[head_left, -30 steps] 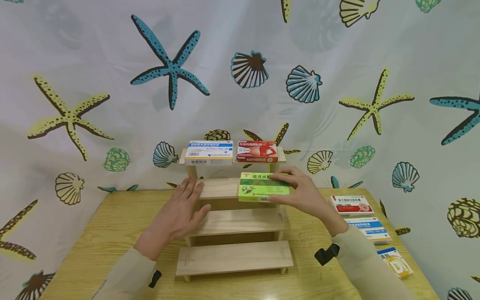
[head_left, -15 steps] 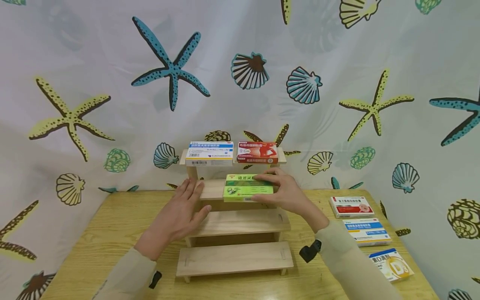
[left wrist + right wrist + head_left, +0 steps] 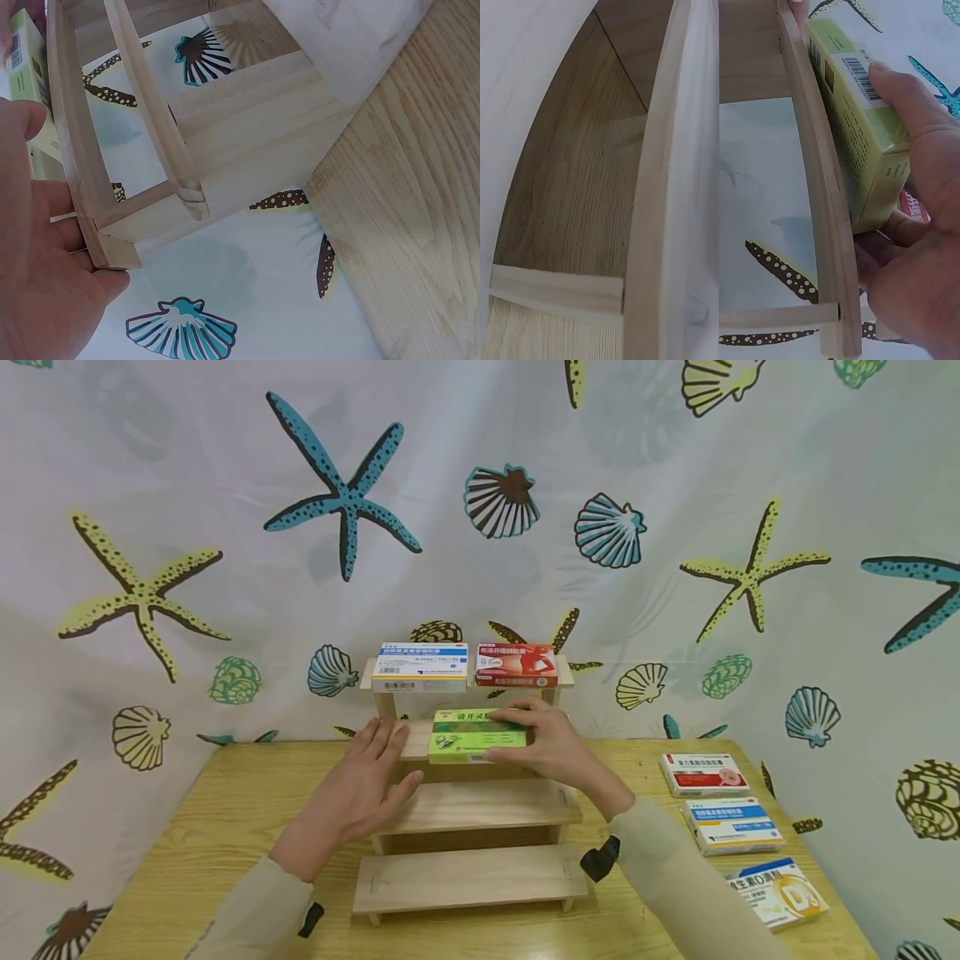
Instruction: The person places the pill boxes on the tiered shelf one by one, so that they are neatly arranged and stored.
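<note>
A green medicine box (image 3: 477, 737) lies along the second-highest tier of a stepped wooden display rack (image 3: 480, 875). My right hand (image 3: 553, 745) grips its right end, thumb on the near side and fingers over the far side; the right wrist view shows the box (image 3: 859, 124) against the tier's edge. At the left end of that same tier rests my left hand (image 3: 356, 793), fingers extended over the board and thumb pointing right. The left hand (image 3: 45, 277) touches the rack's end in the left wrist view, its fingertips partly hidden by the wood.
On the top tier sit a blue-and-white medicine box (image 3: 420, 667) and a red one (image 3: 516, 665). Down the right side of the wooden table (image 3: 225, 827) lie a red-and-white box (image 3: 703, 774), another blue-and-white box (image 3: 733, 825) and a vitamin D box (image 3: 780, 893). A patterned curtain hangs behind.
My right hand has moved left with the green medicine box, bringing it along the tier toward my left hand. The left hand has stayed in place.
</note>
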`<state>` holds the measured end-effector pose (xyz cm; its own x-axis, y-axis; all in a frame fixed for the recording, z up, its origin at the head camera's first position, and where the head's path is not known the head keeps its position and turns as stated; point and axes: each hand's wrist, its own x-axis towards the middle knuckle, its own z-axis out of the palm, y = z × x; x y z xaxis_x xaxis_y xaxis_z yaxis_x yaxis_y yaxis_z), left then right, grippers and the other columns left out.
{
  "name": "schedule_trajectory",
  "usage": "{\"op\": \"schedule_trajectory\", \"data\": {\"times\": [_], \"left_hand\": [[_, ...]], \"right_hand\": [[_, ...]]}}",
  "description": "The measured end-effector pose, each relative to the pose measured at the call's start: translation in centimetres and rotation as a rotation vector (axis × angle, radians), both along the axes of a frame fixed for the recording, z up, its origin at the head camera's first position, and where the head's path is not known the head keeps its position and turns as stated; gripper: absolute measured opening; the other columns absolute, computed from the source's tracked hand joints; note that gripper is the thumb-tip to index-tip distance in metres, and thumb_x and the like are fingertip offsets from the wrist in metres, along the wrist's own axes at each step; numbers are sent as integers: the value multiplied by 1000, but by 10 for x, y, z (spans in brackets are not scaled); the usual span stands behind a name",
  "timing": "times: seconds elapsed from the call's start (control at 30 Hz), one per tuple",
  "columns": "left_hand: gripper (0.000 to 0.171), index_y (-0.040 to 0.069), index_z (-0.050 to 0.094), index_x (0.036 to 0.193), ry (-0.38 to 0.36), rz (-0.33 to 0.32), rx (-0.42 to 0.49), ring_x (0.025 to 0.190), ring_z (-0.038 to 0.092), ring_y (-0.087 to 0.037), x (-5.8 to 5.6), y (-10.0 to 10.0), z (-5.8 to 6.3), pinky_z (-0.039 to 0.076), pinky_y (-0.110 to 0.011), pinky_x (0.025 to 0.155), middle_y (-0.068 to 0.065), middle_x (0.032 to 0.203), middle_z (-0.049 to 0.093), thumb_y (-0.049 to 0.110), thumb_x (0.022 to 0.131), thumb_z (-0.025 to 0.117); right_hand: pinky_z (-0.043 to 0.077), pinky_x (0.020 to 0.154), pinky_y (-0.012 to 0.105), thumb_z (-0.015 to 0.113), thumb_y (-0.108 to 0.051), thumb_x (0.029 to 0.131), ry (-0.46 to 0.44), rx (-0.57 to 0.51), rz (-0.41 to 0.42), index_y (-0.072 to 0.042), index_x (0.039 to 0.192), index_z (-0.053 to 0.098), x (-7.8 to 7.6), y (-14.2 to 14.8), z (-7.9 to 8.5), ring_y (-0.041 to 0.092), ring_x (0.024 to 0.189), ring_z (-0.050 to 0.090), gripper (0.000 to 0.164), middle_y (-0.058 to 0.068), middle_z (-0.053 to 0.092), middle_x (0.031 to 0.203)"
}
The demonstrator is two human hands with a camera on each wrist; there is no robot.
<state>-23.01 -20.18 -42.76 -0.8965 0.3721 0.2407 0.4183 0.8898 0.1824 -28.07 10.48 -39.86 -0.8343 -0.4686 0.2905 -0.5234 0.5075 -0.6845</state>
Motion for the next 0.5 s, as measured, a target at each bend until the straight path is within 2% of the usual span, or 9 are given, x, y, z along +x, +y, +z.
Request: {"op": "schedule_trajectory", "data": {"times": [0.23,0.5], "left_hand": [[78,-5,32,162,-3,-5,6,158,24,-51,1,1,0,26,-60,129,-32,169,26,48,109,49],[78,-5,33,162,12,1,6,158,25,-51,0,0,-2,28,-60,129,-32,169,27,48,108,50]], "right_hand": [[50,110,54,85,-35,90,-6,46,-2,-12,143,68,-4,-7,-3,32,133,54,60,14,55,150],[48,115,55,83,-37,92,15,113,19,-12,145,66,-9,-11,0,33,136,55,61,13,57,150]]}}
